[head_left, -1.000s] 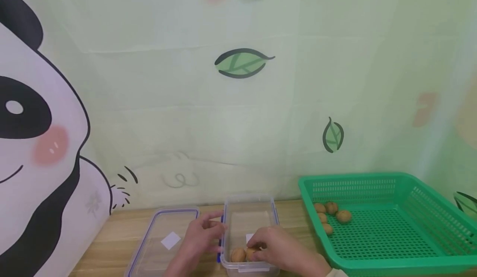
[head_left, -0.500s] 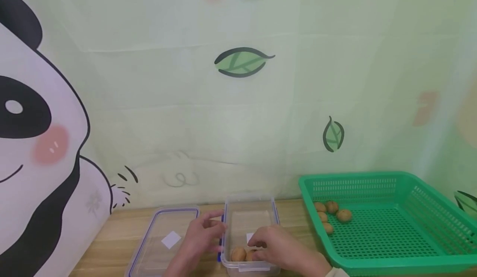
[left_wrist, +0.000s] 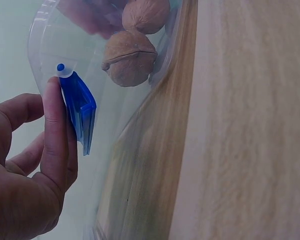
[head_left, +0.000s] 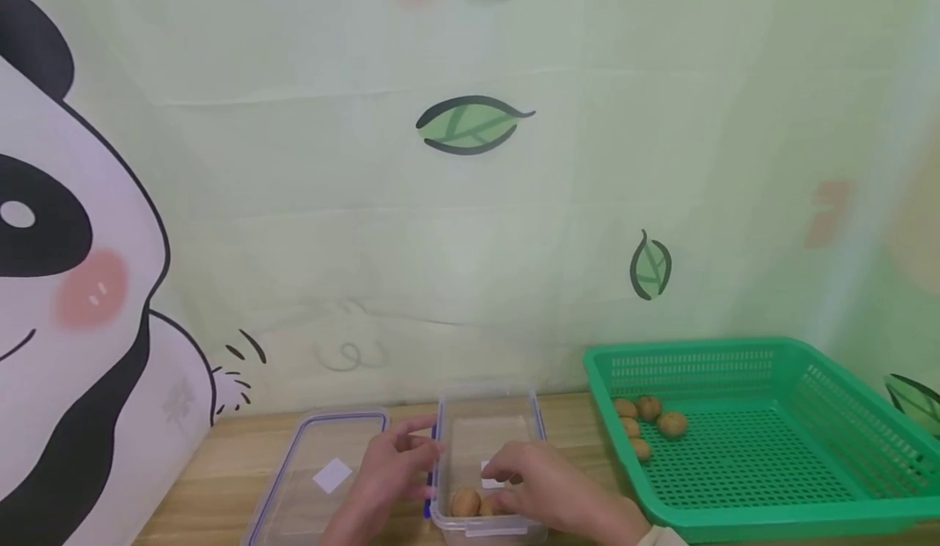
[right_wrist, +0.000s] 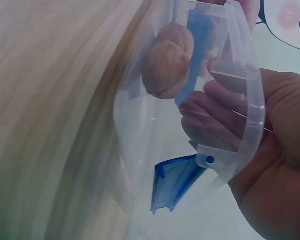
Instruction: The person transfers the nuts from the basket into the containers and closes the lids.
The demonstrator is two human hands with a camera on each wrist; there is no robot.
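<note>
Two walnuts lie side by side at the near end of a clear plastic box: the left walnut (head_left: 466, 502) in full view, the right walnut (head_left: 489, 506) partly behind my fingers. My right hand (head_left: 543, 481) reaches over the right rim into the box (head_left: 488, 432). Its loosely bent fingers (right_wrist: 210, 117) show through the clear wall in the right wrist view, apart from the walnuts and holding nothing. Outside the left wall, my left hand (head_left: 385, 472) rests its fingers against a blue latch (left_wrist: 80, 112) that hangs down from the rim.
A clear lid (head_left: 282, 472) with a bluish seal and a white paper square lies left of the box on the wooden table (head_left: 213, 472). To the right stands a green basket (head_left: 734, 517), with several walnuts (head_left: 649, 407) by its left wall. A printed cloth (head_left: 367, 244) hangs behind.
The right walnut sits slightly lower and is more hidden by the right hand, whose fingers have eased off it. The left hand stays put, and the head view has shifted slightly.
</note>
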